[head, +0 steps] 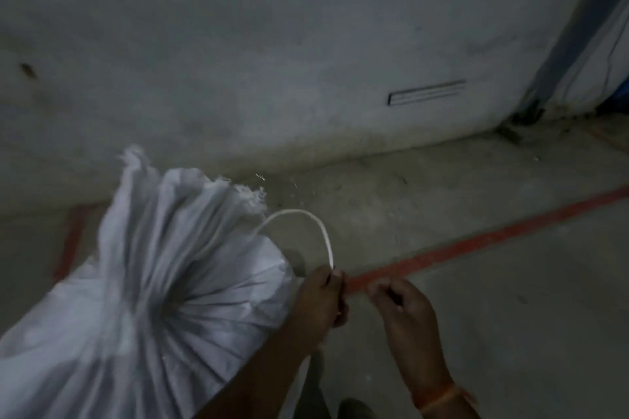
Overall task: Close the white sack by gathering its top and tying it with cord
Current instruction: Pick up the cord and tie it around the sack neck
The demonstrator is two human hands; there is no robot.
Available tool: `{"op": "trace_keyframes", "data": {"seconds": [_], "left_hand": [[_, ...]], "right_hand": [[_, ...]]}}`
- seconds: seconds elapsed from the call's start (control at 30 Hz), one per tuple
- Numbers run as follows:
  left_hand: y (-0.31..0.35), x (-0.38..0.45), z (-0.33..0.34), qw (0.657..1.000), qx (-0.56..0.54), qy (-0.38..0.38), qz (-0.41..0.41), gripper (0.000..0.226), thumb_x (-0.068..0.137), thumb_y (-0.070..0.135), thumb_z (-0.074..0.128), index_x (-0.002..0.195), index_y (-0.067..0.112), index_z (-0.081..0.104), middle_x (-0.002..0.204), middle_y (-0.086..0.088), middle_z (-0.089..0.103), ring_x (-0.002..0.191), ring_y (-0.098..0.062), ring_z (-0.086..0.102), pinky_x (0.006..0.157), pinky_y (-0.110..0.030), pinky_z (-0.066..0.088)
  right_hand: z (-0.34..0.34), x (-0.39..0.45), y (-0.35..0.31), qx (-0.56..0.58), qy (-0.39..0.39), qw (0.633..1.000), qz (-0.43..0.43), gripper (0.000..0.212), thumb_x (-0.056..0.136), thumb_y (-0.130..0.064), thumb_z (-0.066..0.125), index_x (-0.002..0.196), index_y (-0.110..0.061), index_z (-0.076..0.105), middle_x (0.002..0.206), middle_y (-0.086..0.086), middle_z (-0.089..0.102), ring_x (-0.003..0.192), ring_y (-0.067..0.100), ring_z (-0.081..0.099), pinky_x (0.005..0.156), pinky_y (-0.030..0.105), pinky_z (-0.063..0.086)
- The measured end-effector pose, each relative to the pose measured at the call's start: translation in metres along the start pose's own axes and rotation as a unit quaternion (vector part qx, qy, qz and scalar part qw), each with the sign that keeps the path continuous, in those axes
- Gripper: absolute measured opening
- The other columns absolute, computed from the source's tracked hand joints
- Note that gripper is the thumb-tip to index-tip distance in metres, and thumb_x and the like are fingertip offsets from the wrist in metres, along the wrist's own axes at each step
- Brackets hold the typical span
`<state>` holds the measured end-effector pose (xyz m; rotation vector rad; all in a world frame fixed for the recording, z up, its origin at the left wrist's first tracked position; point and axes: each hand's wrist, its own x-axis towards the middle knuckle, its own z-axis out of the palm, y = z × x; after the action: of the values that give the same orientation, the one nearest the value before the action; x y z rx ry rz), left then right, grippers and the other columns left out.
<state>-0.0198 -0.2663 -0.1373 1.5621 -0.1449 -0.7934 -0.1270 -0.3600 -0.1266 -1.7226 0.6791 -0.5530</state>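
Dim and motion-blurred throughout; sack [136, 282] cut off by left and bottom edges, base out of sight. Hard to tell whether cord [308, 219] already circles the gathered neck, where pleats pinch inward near the sack's middle; cord's far end lost behind the frayed top. Left forearm across the sack's lower right, hiding part of it. Left hand [321, 299] just right of the sack, thumb and fingers [337, 277] pinching the cord's near end, cord arching up and back toward the sack top. Right hand [401, 303] close beside the left, fingers curled, blurred; cannot tell whether holding anything. Orange band [439, 400] at right wrist. Red line [493, 238] on concrete floor [510, 316], grey wall [306, 44] behind
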Motion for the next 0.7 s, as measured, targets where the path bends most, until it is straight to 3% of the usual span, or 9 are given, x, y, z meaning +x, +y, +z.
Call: {"op": "trace_keyframes", "data": {"seconds": [0.1, 0.2, 0.33, 0.4, 0.43, 0.5, 0.53, 0.6, 0.7], "left_hand": [[0.044, -0.056, -0.032, 0.996, 0.061, -0.066, 0.024, 0.033, 0.108, 0.027, 0.040, 0.082, 0.013, 0.055, 0.057, -0.001, 0.045, 0.042, -0.010, 0.039, 0.039, -0.016, 0.027], [0.073, -0.102, -0.060, 0.986, 0.123, -0.114, 0.023, 0.029, 0.106, 0.016, 0.042, 0.081, 0.017, 0.057, 0.061, 0.001, 0.052, 0.043, -0.006, 0.047, 0.041, -0.018, 0.033], [0.096, -0.142, -0.103, 0.975, 0.197, -0.088, 0.053, 0.029, 0.103, 0.016, 0.045, 0.080, 0.022, 0.060, 0.067, 0.004, 0.063, 0.053, -0.005, 0.061, 0.056, -0.021, 0.051], [0.090, -0.148, -0.129, 0.952, 0.290, -0.019, 0.097, 0.033, 0.099, 0.027, 0.050, 0.070, 0.024, 0.064, 0.064, 0.006, 0.066, 0.063, -0.007, 0.064, 0.067, -0.028, 0.053], [0.082, -0.148, -0.141, 0.935, 0.327, 0.067, 0.122, 0.031, 0.095, 0.034, 0.055, 0.069, 0.022, 0.066, 0.067, 0.004, 0.067, 0.068, -0.007, 0.066, 0.072, -0.032, 0.055], [0.063, -0.143, -0.163, 0.864, 0.374, 0.297, 0.162, 0.027, 0.081, 0.045, 0.066, 0.093, 0.021, 0.069, 0.091, 0.003, 0.071, 0.094, -0.015, 0.066, 0.086, -0.037, 0.055], [0.054, -0.136, -0.172, 0.816, 0.405, 0.382, 0.154, 0.052, 0.073, 0.051, 0.070, 0.112, 0.017, 0.065, 0.110, -0.003, 0.068, 0.113, -0.022, 0.059, 0.098, -0.041, 0.051], [0.044, -0.115, -0.187, 0.781, 0.426, 0.443, 0.111, 0.101, 0.062, 0.059, 0.075, 0.140, 0.004, 0.043, 0.143, -0.018, 0.049, 0.138, -0.037, 0.039, 0.117, -0.047, 0.035], [0.043, -0.072, -0.198, 0.794, 0.426, 0.429, 0.060, 0.131, 0.053, 0.058, 0.082, 0.152, -0.004, 0.022, 0.151, -0.026, 0.038, 0.141, -0.041, 0.034, 0.120, -0.047, 0.028]], "right_hand": [[0.033, 0.001, -0.054, 0.122, 0.012, 0.989, 0.085, 0.007, 0.093, -0.018, 0.064, 0.089, -0.014, 0.067, 0.089, 0.012, 0.071, 0.080, 0.021, 0.063, 0.074, 0.043, 0.054], [0.076, -0.010, -0.099, 0.162, -0.057, 0.977, 0.128, 0.025, 0.098, -0.027, 0.056, 0.090, -0.007, 0.069, 0.072, 0.010, 0.068, 0.062, 0.025, 0.059, 0.054, 0.032, 0.049], [0.123, -0.038, -0.126, 0.190, -0.023, 0.976, 0.105, 0.029, 0.099, -0.017, 0.050, 0.080, -0.005, 0.067, 0.059, 0.007, 0.053, 0.055, 0.023, 0.052, 0.051, 0.029, 0.044], [0.138, -0.050, -0.124, 0.218, 0.002, 0.968, 0.124, 0.027, 0.098, -0.013, 0.048, 0.079, -0.005, 0.066, 0.054, 0.005, 0.048, 0.050, 0.022, 0.050, 0.044, 0.026, 0.040], [0.144, -0.053, -0.121, 0.229, 0.013, 0.963, 0.141, 0.026, 0.097, -0.012, 0.047, 0.080, -0.005, 0.065, 0.051, 0.004, 0.046, 0.048, 0.021, 0.049, 0.043, 0.025, 0.038], [0.155, -0.052, -0.111, 0.255, 0.029, 0.949, 0.184, 0.023, 0.097, -0.011, 0.046, 0.085, -0.002, 0.063, 0.047, 0.002, 0.041, 0.040, 0.018, 0.044, 0.039, 0.021, 0.033], [0.160, -0.049, -0.107, 0.267, 0.035, 0.940, 0.208, 0.022, 0.098, -0.011, 0.045, 0.088, 0.000, 0.062, 0.045, 0.001, 0.039, 0.037, 0.015, 0.039, 0.038, 0.020, 0.032], [0.168, -0.041, -0.103, 0.284, 0.033, 0.928, 0.239, 0.024, 0.100, -0.015, 0.044, 0.089, 0.000, 0.059, 0.042, -0.001, 0.036, 0.033, 0.011, 0.033, 0.036, 0.019, 0.030], [0.177, -0.035, -0.105, 0.313, 0.011, 0.913, 0.260, 0.037, 0.104, -0.030, 0.042, 0.084, -0.002, 0.057, 0.044, -0.001, 0.032, 0.031, 0.008, 0.029, 0.034, 0.018, 0.027]]}}
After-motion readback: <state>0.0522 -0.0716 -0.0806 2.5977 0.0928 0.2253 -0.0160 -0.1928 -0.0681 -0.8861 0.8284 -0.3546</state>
